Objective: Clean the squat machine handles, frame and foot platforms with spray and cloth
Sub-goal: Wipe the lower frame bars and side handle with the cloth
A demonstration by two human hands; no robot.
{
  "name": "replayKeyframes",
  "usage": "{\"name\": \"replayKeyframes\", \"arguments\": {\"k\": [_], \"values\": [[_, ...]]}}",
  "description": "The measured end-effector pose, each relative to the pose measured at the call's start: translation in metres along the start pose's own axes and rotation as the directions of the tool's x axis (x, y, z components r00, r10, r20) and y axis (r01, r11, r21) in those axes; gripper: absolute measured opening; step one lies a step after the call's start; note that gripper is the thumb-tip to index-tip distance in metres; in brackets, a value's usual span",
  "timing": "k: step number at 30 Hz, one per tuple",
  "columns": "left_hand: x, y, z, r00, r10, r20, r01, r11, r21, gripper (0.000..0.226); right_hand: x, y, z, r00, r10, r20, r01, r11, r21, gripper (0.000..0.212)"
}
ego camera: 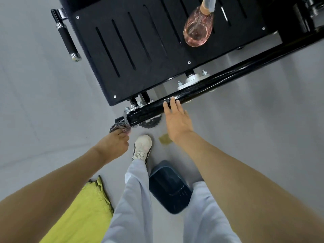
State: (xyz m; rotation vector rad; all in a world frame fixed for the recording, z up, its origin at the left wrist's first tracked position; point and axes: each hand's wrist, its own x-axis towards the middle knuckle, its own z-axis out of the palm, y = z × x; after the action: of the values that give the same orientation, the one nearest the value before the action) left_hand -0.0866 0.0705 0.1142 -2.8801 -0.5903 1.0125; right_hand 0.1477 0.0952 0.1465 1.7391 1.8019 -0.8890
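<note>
My left hand [115, 144] grips a grey textured cloth [120, 128] and holds it against the left end of the black frame tube [228, 75] of the squat machine. My right hand [177, 120] is flat, its straight fingers resting on that same tube a little to the right. Above the tube lies the black slotted foot platform [140, 50]. A clear spray bottle [198, 28] with pink liquid stands on the platform at upper right. A black handle [67, 38] with chrome ends sticks out at the platform's left.
A dark blue plastic bin [169, 186] sits on the grey floor between my legs. A yellow-green cloth [84, 213] lies at lower left. My white shoe [142, 146] is just below the tube's end, beside a small yellowish patch [164, 139] on the floor.
</note>
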Motion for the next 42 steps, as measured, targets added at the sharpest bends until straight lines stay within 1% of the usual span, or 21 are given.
{"name": "replayKeyframes", "arguments": {"k": [1, 2, 3, 4, 6, 8, 9, 10, 11, 12, 14, 16, 19, 21, 25, 30, 33, 36, 38, 40, 42], "values": [[-0.003, 0.005, -0.004, 0.975, -0.184, -0.124, 0.16, 0.971, -0.179, 0.019, 0.0, -0.001, -0.001, 1.0, 0.005, 0.004, -0.005, 1.0, -0.006, 0.105], [-0.005, 0.014, -0.009, 0.901, -0.39, -0.188, 0.291, 0.868, -0.403, 0.03, 0.001, -0.002, -0.003, 1.0, 0.009, 0.012, -0.009, 1.0, -0.011, 0.104], [-0.006, 0.021, -0.017, 0.79, -0.589, -0.172, 0.388, 0.696, -0.603, 0.045, 0.003, -0.003, -0.006, 1.0, 0.013, 0.025, -0.012, 1.0, -0.016, 0.102], [-0.004, 0.026, -0.026, 0.652, -0.745, -0.138, 0.432, 0.515, -0.741, 0.057, 0.004, -0.004, -0.008, 0.999, 0.016, 0.038, -0.015, 0.999, -0.03, 0.101], [0.005, 0.026, -0.041, 0.391, -0.919, 0.057, 0.448, 0.135, -0.884, 0.066, 0.007, -0.007, -0.013, 0.998, 0.02, 0.052, -0.016, 0.996, -0.093, 0.096], [0.019, 0.019, -0.046, 0.197, -0.914, 0.355, 0.349, -0.273, -0.897, 0.062, 0.009, -0.012, -0.016, 0.998, 0.006, 0.064, 0.005, 0.984, -0.176, 0.091], [0.027, 0.015, -0.048, 0.144, -0.849, 0.508, 0.254, -0.465, -0.848, 0.06, 0.01, -0.013, -0.017, 0.998, 0.002, 0.066, 0.012, 0.977, -0.212, 0.087], [0.037, 0.01, -0.047, 0.135, -0.764, 0.631, 0.149, -0.614, -0.775, 0.059, 0.011, -0.014, -0.019, 0.998, 0.003, 0.068, 0.014, 0.97, -0.244, 0.083], [0.044, 0.006, -0.044, 0.145, -0.692, 0.707, 0.073, -0.705, -0.705, 0.06, 0.011, -0.015, -0.021, 0.997, 0.004, 0.072, 0.015, 0.965, -0.263, 0.08], [0.05, 0.003, -0.039, 0.15, -0.645, 0.749, 0.03, -0.754, -0.656, 0.062, 0.012, -0.016, -0.022, 0.997, 0.007, 0.079, 0.015, 0.961, -0.277, 0.078], [0.055, -0.005, -0.024, 0.142, -0.567, 0.811, -0.049, -0.822, -0.567, 0.063, 0.015, -0.018, -0.023, 0.996, 0.011, 0.084, 0.014, 0.955, -0.296, 0.075], [0.053, -0.012, -0.011, 0.166, -0.451, 0.877, -0.168, -0.889, -0.425, 0.053, 0.017, -0.021, -0.025, 0.996, 0.015, 0.091, 0.015, 0.949, -0.316, 0.071], [0.044, -0.015, -0.005, 0.288, -0.276, 0.917, -0.224, -0.951, -0.215, 0.027, 0.017, -0.022, -0.025, 0.993, 0.024, 0.112, 0.012, 0.952, -0.306, 0.07], [0.043, -0.015, 0.0, 0.356, -0.22, 0.908, -0.225, -0.963, -0.146, 0.027, 0.016, -0.022, -0.024, 0.991, 0.042, 0.126, -0.009, 0.968, -0.249, 0.075], [0.037, -0.028, 0.001, 0.416, -0.169, 0.894, -0.129, -0.984, -0.126, 0.029, 0.016, -0.025, -0.033, 0.984, 0.083, 0.156, -0.067, 0.992, -0.107, 0.081], [0.017, -0.045, -0.012, 0.409, -0.145, 0.901, 0.09, -0.976, -0.198, 0.027, 0.019, -0.033, -0.035, 0.973, 0.143, 0.182, -0.125, 0.986, -0.108, 0.077], [0.002, -0.054, -0.024, 0.46, -0.181, 0.869, 0.172, -0.943, -0.287, 0.029, 0.02, -0.042, -0.045, 0.957, 0.192, 0.219, -0.181, 0.981, -0.071, 0.075], [-0.01, -0.066, -0.028, 0.475, -0.168, 0.864, 0.228, -0.924, -0.306, 0.029, 0.021, -0.048, -0.053, 0.946, 0.218, 0.241, -0.21, 0.976, -0.058, 0.071], [-0.013, -0.078, -0.036, 0.542, -0.155, 0.826, 0.23, -0.918, -0.323, 0.03, 0.021, -0.047, -0.051, 0.944, 0.238, 0.227, -0.242, 0.97, -0.01, 0.074], [-0.007, -0.091, -0.056, 0.631, -0.136, 0.764, 0.142, -0.948, -0.286, 0.034, 0.016, -0.041, -0.047, 0.95, 0.207, 0.235, -0.223, 0.974, 0.042, 0.077], [0.014, -0.103, -0.08, 0.69, -0.142, 0.71, 0.064, -0.965, -0.256, 0.036, 0.013, -0.026, -0.046, 0.953, 0.16, 0.257, -0.202, 0.968, 0.148, 0.076]]}}
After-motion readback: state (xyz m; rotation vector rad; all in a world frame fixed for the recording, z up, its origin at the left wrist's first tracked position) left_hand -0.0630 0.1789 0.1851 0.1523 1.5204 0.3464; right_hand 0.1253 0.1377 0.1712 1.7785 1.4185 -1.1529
